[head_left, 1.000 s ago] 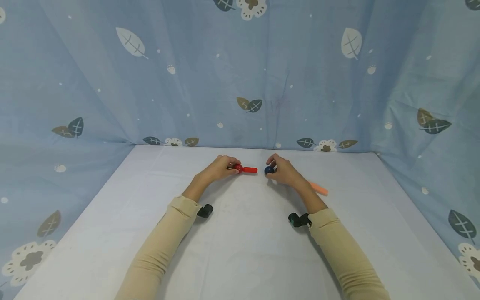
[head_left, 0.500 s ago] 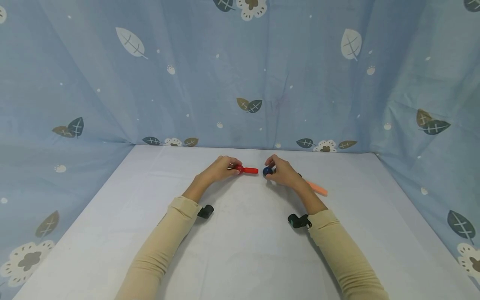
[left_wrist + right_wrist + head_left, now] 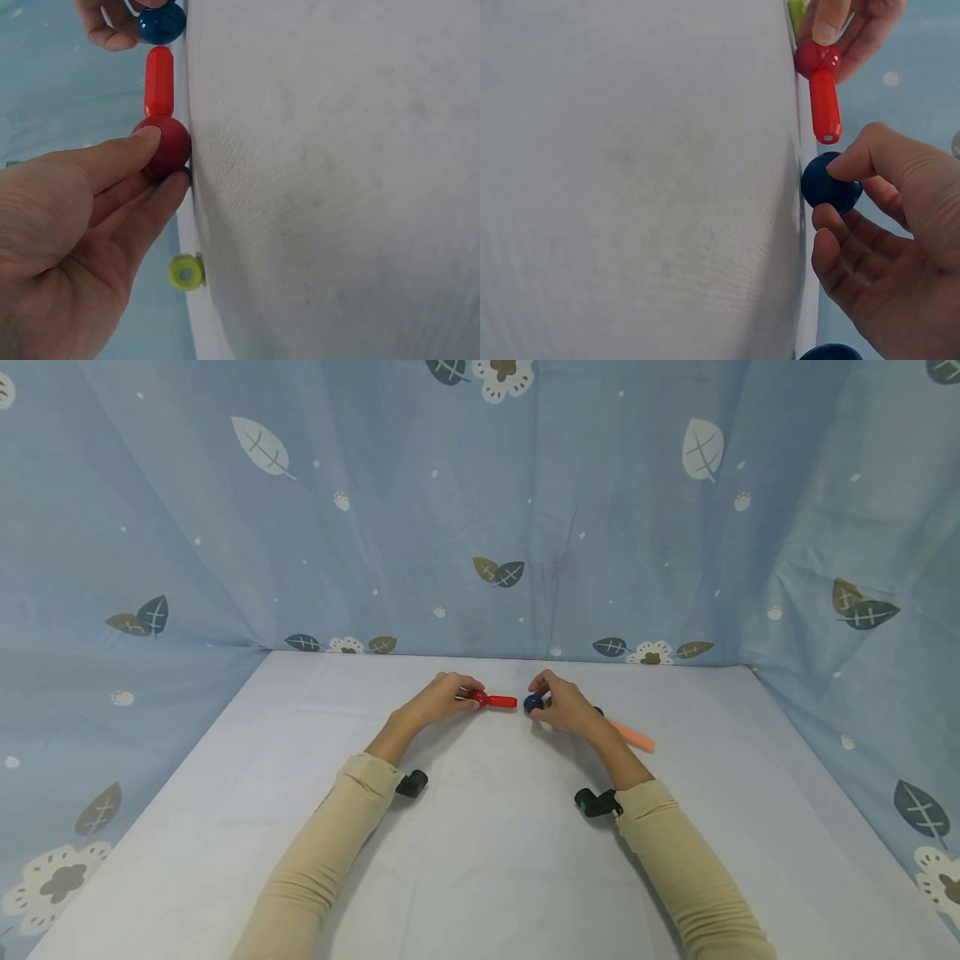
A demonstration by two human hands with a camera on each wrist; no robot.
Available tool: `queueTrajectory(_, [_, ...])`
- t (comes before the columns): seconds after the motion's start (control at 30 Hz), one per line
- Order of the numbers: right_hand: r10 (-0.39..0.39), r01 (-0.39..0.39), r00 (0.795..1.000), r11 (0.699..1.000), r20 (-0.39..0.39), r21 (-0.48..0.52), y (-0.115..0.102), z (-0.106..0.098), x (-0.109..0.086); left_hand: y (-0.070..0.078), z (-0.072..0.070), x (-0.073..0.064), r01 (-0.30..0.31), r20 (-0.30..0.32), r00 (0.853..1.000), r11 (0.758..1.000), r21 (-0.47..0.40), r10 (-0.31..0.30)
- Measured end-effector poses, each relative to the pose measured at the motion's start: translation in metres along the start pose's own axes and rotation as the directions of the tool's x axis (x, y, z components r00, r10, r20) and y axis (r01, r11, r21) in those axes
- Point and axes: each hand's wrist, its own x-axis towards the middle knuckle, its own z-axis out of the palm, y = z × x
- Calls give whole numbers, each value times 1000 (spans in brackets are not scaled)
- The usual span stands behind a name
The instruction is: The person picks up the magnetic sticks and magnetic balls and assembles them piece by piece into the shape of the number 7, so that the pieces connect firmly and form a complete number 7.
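My left hand (image 3: 442,697) pinches a red ball (image 3: 174,148) between thumb and fingers, near the back of the white table. A red faceted rod (image 3: 502,702) sticks out from that ball, its free end pointing right. Facing it, my right hand (image 3: 567,705) pinches a dark blue ball (image 3: 823,189) with the thumb and fingers. In the right wrist view a narrow gap separates the rod's end from the blue ball. A pale dot shows on the rod's tip. Both balls sit at the tabletop, low to the cloth.
Behind my right wrist lies an orange bar (image 3: 634,737), with another dark blue ball (image 3: 598,711) by its far end, partly hidden. A yellow-green ring-shaped piece (image 3: 186,272) stands near my left hand. Patterned blue curtain (image 3: 480,510) encloses the table's back and sides.
My right hand has shifted slightly left with the blue ball, narrowing the gap to the red rod. My left hand has barely moved. The second blue ball now shows past the right hand.
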Motion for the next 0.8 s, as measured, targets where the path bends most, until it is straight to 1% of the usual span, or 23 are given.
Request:
queueTrajectory(0.23, [11,-11,1000,1000,13,5,-4,0,0,2,0,-1,14,8,1000,1000,-8,-14])
queueTrajectory(0.5, [14,-14,1000,1000,22,11,-8,0,-1,1,-1,0,10,11,1000,1000,0,-10])
queueTrajectory(0.8, [14,-14,1000,1000,24,10,-6,2,3,-1,0,0,5,12,1000,1000,5,-5])
